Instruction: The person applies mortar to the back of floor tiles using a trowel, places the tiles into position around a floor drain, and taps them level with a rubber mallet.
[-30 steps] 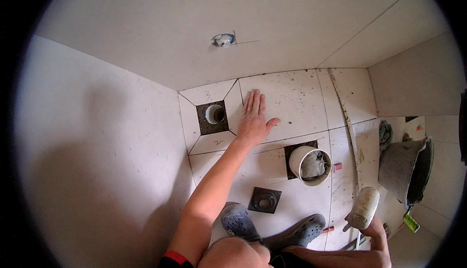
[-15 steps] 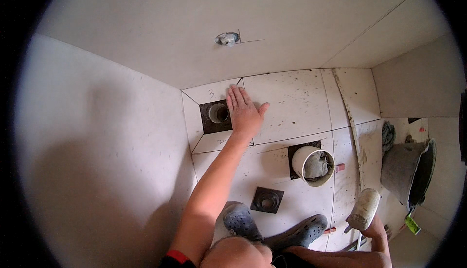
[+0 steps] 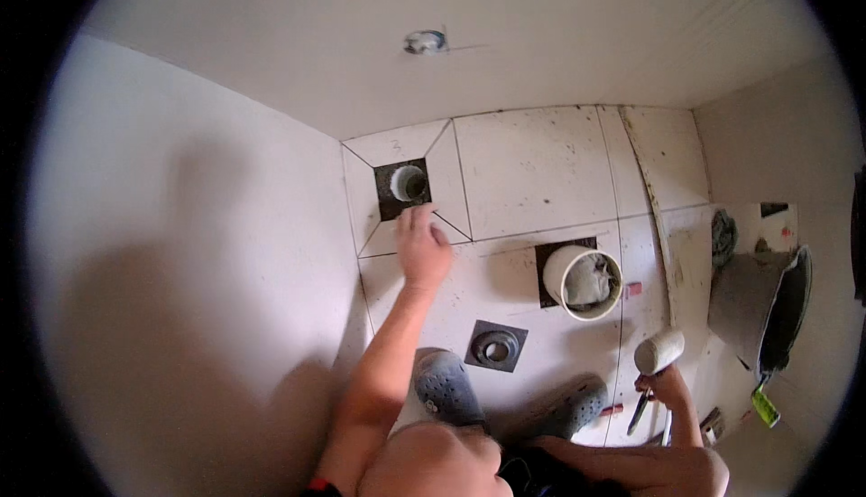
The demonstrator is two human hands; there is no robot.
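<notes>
My left hand (image 3: 422, 249) rests with its fingers apart from the thumb at the near edge of a square drain opening (image 3: 385, 192), touching the cut floor tile there. A pale pipe end (image 3: 408, 183) stands in the dark opening. Trapezoid tile pieces (image 3: 446, 179) frame it, with dark gaps along their diagonal joints. At the lower right, my right hand (image 3: 666, 387) grips a rubber mallet (image 3: 659, 352) with a pale, scuffed head. A black square drain body (image 3: 496, 345) lies on the floor in front of my feet.
A white bucket (image 3: 591, 283) with a grey rag inside stands over another dark floor opening. Farther right lies a tilted dark mortar tub (image 3: 762, 303) beside a green-handled tool (image 3: 765, 409). A long straight strip (image 3: 651, 199) runs across the tiles. Walls enclose the left and far sides.
My left hand has shifted from the tile piece right of the opening to the one on its near side. The mallet in my right hand has turned and moved slightly up.
</notes>
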